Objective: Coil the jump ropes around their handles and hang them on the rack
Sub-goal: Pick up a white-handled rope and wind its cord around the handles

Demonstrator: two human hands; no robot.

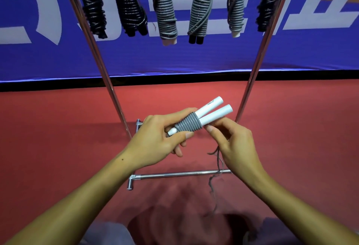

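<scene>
At centre frame the left hand (pixel 165 139) grips the light, stiff white handles (pixel 211 112) over the springy grey cord (pixel 187 124) (likely to unwind), the right hand (pixel 231 143) pinching its loose tail.

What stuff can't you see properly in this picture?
- Top bar of the shiny metal rack, head view: cut off by the upper edge, so how the six coiled ropes hang is hidden.
- Loose grey rope end: blurred by motion, and partly behind the right hand.
- Thin ends of the two white plastic handles: covered by the left hand.
</scene>
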